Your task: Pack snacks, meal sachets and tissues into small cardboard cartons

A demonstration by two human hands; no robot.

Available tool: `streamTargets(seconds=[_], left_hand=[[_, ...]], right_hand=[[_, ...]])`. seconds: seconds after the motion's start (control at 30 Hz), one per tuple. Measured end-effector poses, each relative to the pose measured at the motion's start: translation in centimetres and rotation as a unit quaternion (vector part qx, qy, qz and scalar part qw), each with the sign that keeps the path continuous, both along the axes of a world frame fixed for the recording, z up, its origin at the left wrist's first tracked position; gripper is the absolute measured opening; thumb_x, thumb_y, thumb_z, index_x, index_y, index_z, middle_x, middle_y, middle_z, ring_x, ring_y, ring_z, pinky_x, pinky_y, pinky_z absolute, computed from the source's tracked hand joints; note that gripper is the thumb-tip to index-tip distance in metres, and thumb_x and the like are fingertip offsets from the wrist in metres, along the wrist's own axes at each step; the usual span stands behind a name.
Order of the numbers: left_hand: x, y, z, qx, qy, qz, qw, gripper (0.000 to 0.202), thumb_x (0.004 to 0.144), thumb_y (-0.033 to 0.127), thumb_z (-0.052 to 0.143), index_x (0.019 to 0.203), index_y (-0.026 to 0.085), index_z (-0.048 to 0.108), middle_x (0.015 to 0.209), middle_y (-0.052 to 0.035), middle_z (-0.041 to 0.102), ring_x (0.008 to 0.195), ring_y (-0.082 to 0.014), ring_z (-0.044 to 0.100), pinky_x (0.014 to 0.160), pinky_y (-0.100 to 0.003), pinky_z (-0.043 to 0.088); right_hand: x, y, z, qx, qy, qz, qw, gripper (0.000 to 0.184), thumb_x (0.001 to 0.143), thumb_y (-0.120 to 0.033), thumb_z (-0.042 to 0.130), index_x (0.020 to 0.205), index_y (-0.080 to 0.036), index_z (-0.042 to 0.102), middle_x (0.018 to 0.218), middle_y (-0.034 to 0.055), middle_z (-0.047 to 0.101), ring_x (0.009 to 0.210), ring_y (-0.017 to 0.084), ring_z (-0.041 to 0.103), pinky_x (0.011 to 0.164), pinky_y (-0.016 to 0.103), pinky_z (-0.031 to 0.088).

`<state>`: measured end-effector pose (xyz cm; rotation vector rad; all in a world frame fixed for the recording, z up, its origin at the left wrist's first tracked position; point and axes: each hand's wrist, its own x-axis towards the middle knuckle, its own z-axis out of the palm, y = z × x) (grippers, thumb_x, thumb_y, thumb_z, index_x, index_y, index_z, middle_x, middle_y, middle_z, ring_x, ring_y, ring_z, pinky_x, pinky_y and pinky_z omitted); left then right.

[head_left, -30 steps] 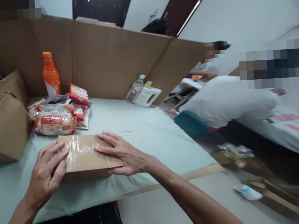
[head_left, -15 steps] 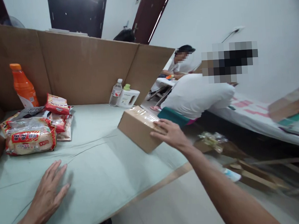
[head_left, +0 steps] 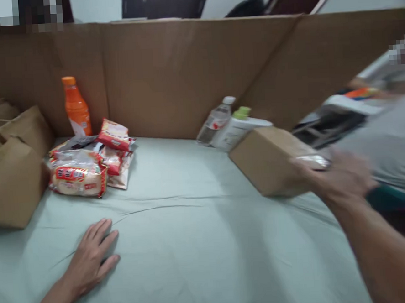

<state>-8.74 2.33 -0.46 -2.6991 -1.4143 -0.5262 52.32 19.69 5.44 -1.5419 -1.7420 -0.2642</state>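
Note:
My left hand (head_left: 92, 256) lies flat on the pale green tablecloth (head_left: 181, 253), fingers stretched and holding nothing. Over at the right, my right hand (head_left: 348, 174) is at the near right side of a brown cardboard box (head_left: 265, 163). Motion smears its fingers, so their grip on the box is unclear. A shiny patch (head_left: 315, 162) shows at the box's top beside the hand. Just behind the box, a white jug with a green cap (head_left: 233, 129) and a clear bottle with a white cap (head_left: 216, 121) stand side by side.
Wrapped bread (head_left: 78, 177) and red snack packets (head_left: 114, 136) are piled at the left. An orange bottle (head_left: 77, 106) stands behind them. Brown paper-like bags or boxes (head_left: 15, 176) occupy the left edge. A cardboard screen (head_left: 184, 75) lines the back. Another person's white sleeve (head_left: 393, 135) is at right.
The view has swung left, bringing the brown bags or boxes into sight. My right hand has moved from the box's top toward its right side. My left hand still rests on the cloth.

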Motion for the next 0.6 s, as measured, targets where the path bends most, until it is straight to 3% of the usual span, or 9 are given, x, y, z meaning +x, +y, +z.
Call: streamTargets(seconds=[0.03, 0.1, 0.23, 0.27, 0.33, 0.4, 0.5, 0.53, 0.6], left_hand=[[0.2, -0.2, 0.1, -0.023, -0.005, 0.005, 1.0, 0.043, 0.096, 0.028, 0.058, 0.139, 0.021, 0.061, 0.154, -0.0176, 0.056, 0.141, -0.0354, 0.054, 0.112, -0.055, 0.051], [0.6, -0.5, 0.4, -0.07, -0.02, 0.014, 0.997, 0.046, 0.094, 0.026, 0.062, 0.139, 0.018, 0.061, 0.154, -0.02, 0.054, 0.143, -0.0375, 0.052, 0.114, -0.059, 0.049], [1.4, -1.0, 0.4, -0.104, -0.052, 0.026, 0.993, 0.045, 0.09, 0.029, 0.07, 0.133, 0.015, 0.065, 0.152, -0.0223, 0.055, 0.142, -0.0399, 0.051, 0.114, -0.061, 0.048], [1.4, -1.1, 0.4, -0.101, -0.057, 0.028, 0.993, 0.047, 0.089, 0.03, 0.072, 0.133, 0.016, 0.065, 0.153, -0.0223, 0.054, 0.143, -0.0393, 0.051, 0.115, -0.059, 0.049], [0.9, -1.6, 0.9, -0.074, -0.079, 0.034, 0.994, 0.051, 0.088, 0.031, 0.073, 0.136, 0.017, 0.062, 0.156, -0.0222, 0.049, 0.146, -0.0385, 0.047, 0.115, -0.056, 0.05], [-0.5, -2.3, 2.1, -0.003, -0.127, 0.063, 0.99, 0.052, 0.092, 0.028, 0.068, 0.142, 0.019, 0.056, 0.16, -0.0213, 0.043, 0.15, -0.0371, 0.043, 0.114, -0.054, 0.05], [-4.5, -3.5, 5.7, 0.159, -0.205, 0.171, 0.95, 0.053, 0.098, 0.019, 0.058, 0.149, 0.024, 0.046, 0.161, -0.0167, 0.041, 0.15, -0.0329, 0.042, 0.117, -0.053, 0.048], [-6.2, -3.9, 7.1, 0.208, -0.209, 0.209, 0.932, 0.056, 0.098, 0.019, 0.059, 0.151, 0.026, 0.044, 0.16, -0.0154, 0.042, 0.149, -0.0328, 0.043, 0.118, -0.054, 0.045], [-9.7, -4.1, 9.8, 0.282, -0.197, 0.263, 0.901, 0.064, 0.096, 0.019, 0.065, 0.155, 0.027, 0.041, 0.158, -0.0143, 0.045, 0.15, -0.035, 0.042, 0.121, -0.056, 0.041]], right_hand=[[-1.2, -1.1, -0.9, 0.06, 0.04, -0.083, 0.994, 0.033, 0.093, -0.055, 0.063, 0.122, -0.038, 0.068, 0.131, 0.0148, 0.065, 0.142, 0.049, 0.044, 0.107, 0.069, 0.037], [-4.8, -3.6, -3.4, 0.067, 0.069, -0.114, 0.989, 0.041, 0.096, -0.053, 0.057, 0.135, -0.042, 0.061, 0.151, 0.0097, 0.055, 0.146, 0.052, 0.038, 0.114, 0.076, 0.027], [-16.9, -9.4, -9.5, -0.1, 0.002, 0.069, 0.993, 0.034, 0.096, -0.051, 0.052, 0.119, -0.033, 0.07, 0.137, 0.0172, 0.065, 0.133, 0.047, 0.057, 0.107, 0.071, 0.048], [-20.4, -10.9, -10.6, -0.115, -0.015, 0.113, 0.987, 0.036, 0.095, -0.051, 0.051, 0.116, -0.029, 0.071, 0.129, 0.0181, 0.07, 0.123, 0.046, 0.065, 0.098, 0.072, 0.053], [-27.0, -13.9, -11.9, -0.126, -0.057, 0.2, 0.97, 0.039, 0.097, -0.044, 0.05, 0.126, -0.026, 0.069, 0.132, 0.0172, 0.07, 0.119, 0.041, 0.069, 0.091, 0.068, 0.058], [-32.5, -16.3, -11.6, -0.118, -0.091, 0.319, 0.936, 0.047, 0.096, -0.04, 0.056, 0.141, -0.026, 0.062, 0.143, 0.017, 0.065, 0.127, 0.039, 0.065, 0.094, 0.063, 0.059], [-37.9, -17.5, -9.2, -0.142, -0.101, 0.499, 0.849, 0.046, 0.094, -0.038, 0.061, 0.139, -0.028, 0.063, 0.147, 0.0138, 0.063, 0.136, 0.034, 0.06, 0.105, 0.058, 0.055], [-39.1, -16.9, -8.1, -0.149, -0.088, 0.517, 0.838, 0.041, 0.096, -0.037, 0.06, 0.135, -0.028, 0.064, 0.145, 0.0128, 0.065, 0.135, 0.032, 0.061, 0.106, 0.056, 0.055], [-40.8, -14.1, -5.8, -0.147, -0.045, 0.485, 0.861, 0.035, 0.099, -0.033, 0.056, 0.131, -0.029, 0.066, 0.143, 0.0125, 0.066, 0.133, 0.03, 0.063, 0.106, 0.054, 0.055]])
